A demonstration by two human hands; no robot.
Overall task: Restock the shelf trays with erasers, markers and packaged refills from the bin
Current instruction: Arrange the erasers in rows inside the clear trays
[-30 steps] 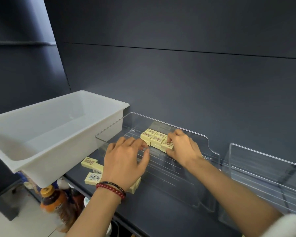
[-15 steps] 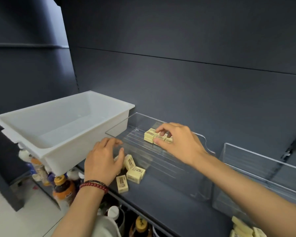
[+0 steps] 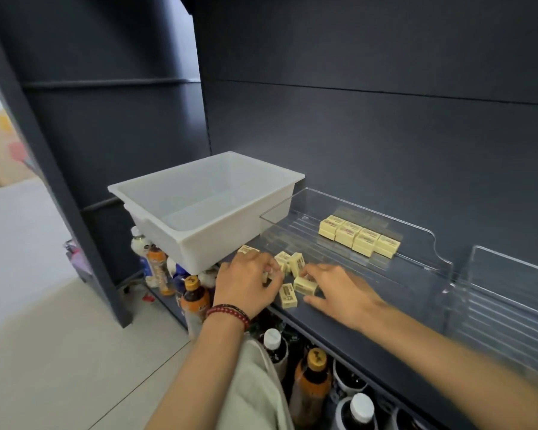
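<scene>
Erasers [image 3: 295, 263], pale yellow and loose, lie scattered on the near edge of the dark shelf [image 3: 348, 336], just in front of the clear tray [image 3: 416, 268]. One of them [image 3: 248, 249] sits apart at the left, close under the white bin [image 3: 205, 209]. Another [image 3: 288, 295] lies nearest the shelf edge, between the two hands.

Inside the clear tray, toward its far right, a row of four erasers [image 3: 358, 239] stands packed side by side, touching one another. The white bin rests on the shelf to the left of the tray, its near end overhanging the shelf edge.

The left hand [image 3: 249, 283], with a bead bracelet [image 3: 229, 313] on the wrist, has its fingers curled down over the left part of the loose pile; whether they actually hold an eraser cannot be told. The right hand [image 3: 339, 293] lies low over the shelf with fingers fairly straight and spread, its fingertips touching a single eraser [image 3: 305, 286] without closing round it.

A second clear tray [image 3: 510, 293] stands just to the right of the first. Bottles [image 3: 311, 386] with orange and white caps stand on the level below the shelf.
</scene>
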